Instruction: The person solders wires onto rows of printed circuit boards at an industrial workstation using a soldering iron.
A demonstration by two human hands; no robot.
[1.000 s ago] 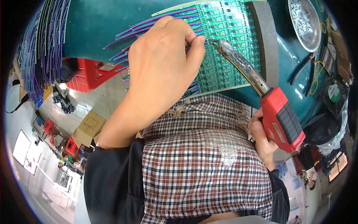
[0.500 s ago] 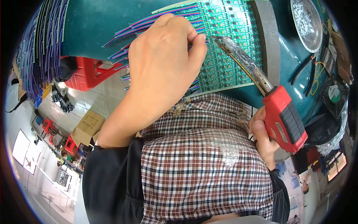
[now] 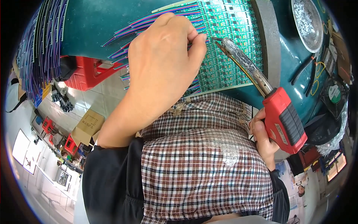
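My left hand (image 3: 162,56) is over a green circuit board panel (image 3: 227,72), thumb and forefinger pinched together at the edge of the wired part. Whatever lies between the fingertips is hidden. Thin multicoloured wires (image 3: 145,24) run out leftward from the panel, partly under that hand. In my right hand (image 3: 264,140) is a red soldering gun (image 3: 285,119) with a black grip. Its metal barrel slants up and left, a thin feed tube beneath it. The dark tip ends just right of my left fingertips, close over the board; contact cannot be made out.
A grey bar (image 3: 269,41) lies along the panel's right edge. Farther right are a metal bowl (image 3: 307,26) of silvery bits, dark-handled pliers (image 3: 302,74) and a small fan (image 3: 334,92). Wired strips (image 3: 44,41) hang at the left, near a red stool (image 3: 84,74) and a cardboard box (image 3: 88,125).
The soldering gun has shifted very slightly downward, its tip staying near the left fingertips. My left hand keeps its pinch in nearly the same place.
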